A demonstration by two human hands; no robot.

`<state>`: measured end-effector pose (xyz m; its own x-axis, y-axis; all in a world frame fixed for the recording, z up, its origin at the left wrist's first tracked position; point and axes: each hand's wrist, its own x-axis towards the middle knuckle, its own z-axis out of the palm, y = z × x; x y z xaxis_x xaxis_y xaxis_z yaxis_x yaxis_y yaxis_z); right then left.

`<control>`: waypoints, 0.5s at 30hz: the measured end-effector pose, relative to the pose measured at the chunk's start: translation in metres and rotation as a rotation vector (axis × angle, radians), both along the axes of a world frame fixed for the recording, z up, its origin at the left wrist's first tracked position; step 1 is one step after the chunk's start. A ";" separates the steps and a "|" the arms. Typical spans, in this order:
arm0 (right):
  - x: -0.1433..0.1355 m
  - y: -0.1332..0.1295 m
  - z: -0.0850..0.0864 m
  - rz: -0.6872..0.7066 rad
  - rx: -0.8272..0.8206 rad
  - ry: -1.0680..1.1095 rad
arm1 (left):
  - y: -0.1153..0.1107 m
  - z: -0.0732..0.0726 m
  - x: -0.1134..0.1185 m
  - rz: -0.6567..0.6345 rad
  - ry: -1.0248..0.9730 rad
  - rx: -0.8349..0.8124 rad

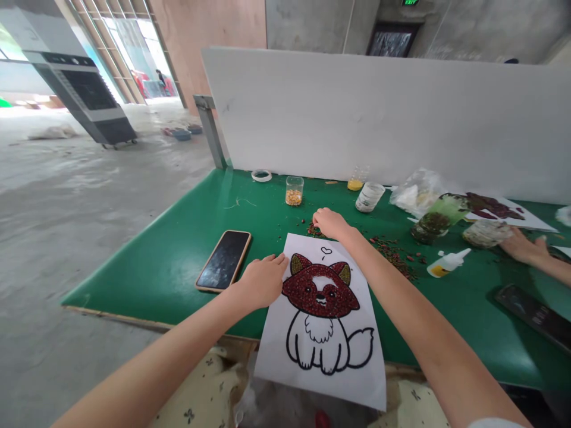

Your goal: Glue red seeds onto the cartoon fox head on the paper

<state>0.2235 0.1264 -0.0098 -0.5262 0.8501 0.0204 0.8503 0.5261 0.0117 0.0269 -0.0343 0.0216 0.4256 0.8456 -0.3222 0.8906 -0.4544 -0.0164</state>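
A white sheet [272,356] with a cartoon animal outline lies on the green table, its lower end past the front edge. The animal's head [312,291] is covered in dark red bits, its ears partly greenish; the body is blank. My left hand [265,280] rests with fingers spread on the sheet's upper left edge, holding nothing. Just above the sheet's top edge, my right hand [329,223] has its fingers bent together at a small pile of red and green beans [314,230]; whatever they may hold is hidden. More beans [397,258] are scattered to the right.
A phone [224,260] lies at left. Behind are a cup of corn kernels [294,191], a tape roll [261,175] and a white cup [370,197]. At right are a glue bottle [448,263], a green-topped jar [439,219], a dark phone [535,315] and another person's hand [524,246].
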 end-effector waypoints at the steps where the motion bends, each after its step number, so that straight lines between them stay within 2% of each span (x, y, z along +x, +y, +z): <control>1: 0.000 -0.003 0.000 0.006 0.008 -0.003 | 0.000 0.000 0.000 0.002 -0.003 -0.001; 4: -0.002 -0.016 0.003 0.043 0.052 0.015 | 0.000 0.000 -0.001 0.017 -0.010 -0.005; 6: -0.001 -0.032 0.004 0.114 0.088 0.045 | -0.001 0.000 -0.001 0.022 -0.016 -0.005; 11: 0.006 -0.090 0.005 0.347 0.078 0.111 | 0.000 -0.001 -0.002 0.005 -0.022 0.005; 15: 0.015 -0.127 0.003 0.392 0.062 0.104 | 0.000 -0.001 0.000 0.005 -0.023 0.016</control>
<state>0.2380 -0.0003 -0.0069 -0.8024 0.5812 0.1353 0.5840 0.8115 -0.0224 0.0266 -0.0348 0.0203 0.4285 0.8528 -0.2985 0.8931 -0.4498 -0.0028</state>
